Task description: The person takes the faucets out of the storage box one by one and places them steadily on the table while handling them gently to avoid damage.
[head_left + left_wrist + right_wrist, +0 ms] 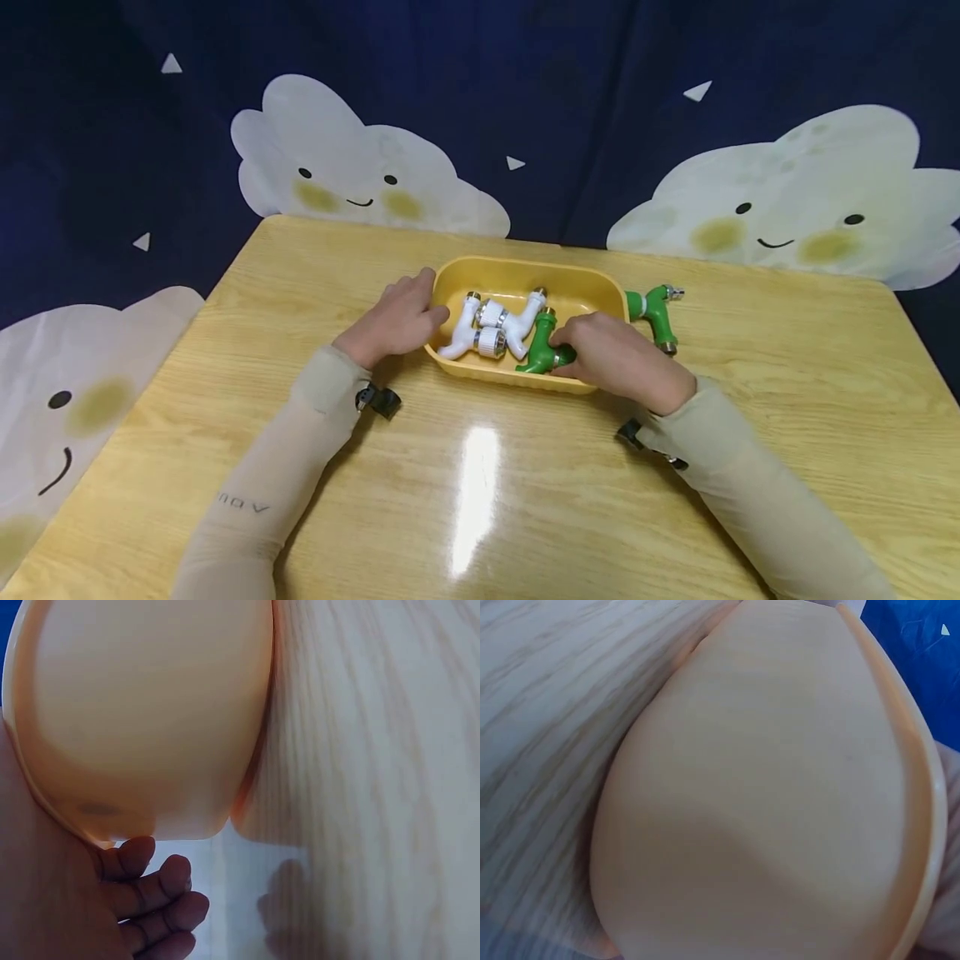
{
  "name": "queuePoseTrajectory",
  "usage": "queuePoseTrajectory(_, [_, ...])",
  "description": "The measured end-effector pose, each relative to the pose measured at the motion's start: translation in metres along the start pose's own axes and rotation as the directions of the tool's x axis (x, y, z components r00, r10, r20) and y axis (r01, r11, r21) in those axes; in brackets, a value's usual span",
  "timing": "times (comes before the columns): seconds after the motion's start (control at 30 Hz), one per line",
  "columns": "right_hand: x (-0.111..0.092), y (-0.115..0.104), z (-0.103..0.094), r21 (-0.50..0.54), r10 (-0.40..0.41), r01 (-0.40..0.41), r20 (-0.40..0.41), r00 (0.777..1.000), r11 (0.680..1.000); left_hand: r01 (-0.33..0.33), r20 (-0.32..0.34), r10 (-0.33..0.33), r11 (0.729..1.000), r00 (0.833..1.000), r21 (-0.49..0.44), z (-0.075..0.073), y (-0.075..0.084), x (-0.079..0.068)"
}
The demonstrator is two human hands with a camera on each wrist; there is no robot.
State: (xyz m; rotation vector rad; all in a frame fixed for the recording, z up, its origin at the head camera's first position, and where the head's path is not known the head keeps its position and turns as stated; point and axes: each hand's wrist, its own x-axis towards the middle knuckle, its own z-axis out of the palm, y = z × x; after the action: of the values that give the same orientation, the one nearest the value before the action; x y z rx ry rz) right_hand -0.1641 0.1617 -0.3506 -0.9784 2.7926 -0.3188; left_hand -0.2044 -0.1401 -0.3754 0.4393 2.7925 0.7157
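A yellow plastic basin (525, 380) stands on the table, with two white taps (463, 327) and a green tap (542, 343) lying in it. My left hand (401, 317) grips the basin's left rim, thumb on the inner side; in the left wrist view its fingers (161, 889) curl beside the outer wall. Reaching over the right end, my right hand (611, 352) pinches the green tap by its handle. The right wrist view shows mostly the basin's outer wall (757, 787), which hides the right fingers.
A second green tap (658, 317) lies on the wooden table (375, 517) just right of the basin. Behind the table hangs a dark blue cloth (570, 83) with smiling clouds. Small black mounts (378, 400) sit on both wrists.
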Motion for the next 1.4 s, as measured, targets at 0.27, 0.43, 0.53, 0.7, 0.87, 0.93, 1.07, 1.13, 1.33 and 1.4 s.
queuePoseTrajectory(0.27, [0.005,-0.001,-0.004,-0.002,-0.004,0.004,0.0,1.0,1.0,0.007,0.007,-0.007,1.0,1.0,-0.002,-0.004,-0.002,0.001])
queuePoseTrajectory(0.43, [0.006,0.0,-0.003,0.014,0.0,0.001,-0.014,1.0,1.0,-0.013,-0.006,0.013,1.0,1.0,0.004,-0.003,-0.003,0.002])
queuePoseTrajectory(0.53, [0.005,0.001,-0.003,0.028,0.008,-0.008,-0.023,1.0,1.0,-0.014,-0.007,0.014,1.0,1.0,0.005,-0.003,-0.003,0.002])
queuePoseTrajectory(0.7, [0.004,0.001,-0.004,0.031,0.037,-0.036,-0.037,0.999,0.999,-0.009,-0.004,0.009,1.0,1.0,0.002,-0.003,-0.002,0.001])
queuePoseTrajectory(0.87, [0.0,0.002,-0.004,0.025,0.043,-0.042,-0.056,0.997,0.999,-0.019,-0.013,0.019,1.0,1.0,0.006,-0.003,0.0,0.002])
queuePoseTrajectory(0.93, [-0.001,0.002,-0.004,0.021,0.03,-0.029,-0.064,0.998,0.999,-0.017,-0.008,0.017,1.0,1.0,0.006,-0.003,0.001,0.002])
queuePoseTrajectory(1.07, [-0.002,0.002,-0.003,-0.002,0.012,-0.012,-0.079,0.997,1.0,-0.009,0.002,0.009,1.0,1.0,0.001,-0.002,0.001,0.001])
queuePoseTrajectory(1.13, [-0.003,0.002,-0.003,-0.014,0.01,-0.011,-0.087,0.996,1.0,-0.008,0.002,0.008,1.0,1.0,-0.001,-0.001,0.001,0.0])
queuePoseTrajectory(1.33, [-0.006,0.002,-0.002,-0.036,0.014,-0.018,-0.107,0.994,0.999,-0.013,-0.005,0.013,1.0,1.0,0.0,0.0,0.002,-0.001])
queuePoseTrajectory(1.4, [-0.007,0.001,-0.003,-0.041,0.014,-0.019,-0.112,0.994,0.999,-0.018,-0.01,0.018,1.0,1.0,0.003,0.0,0.003,-0.001])
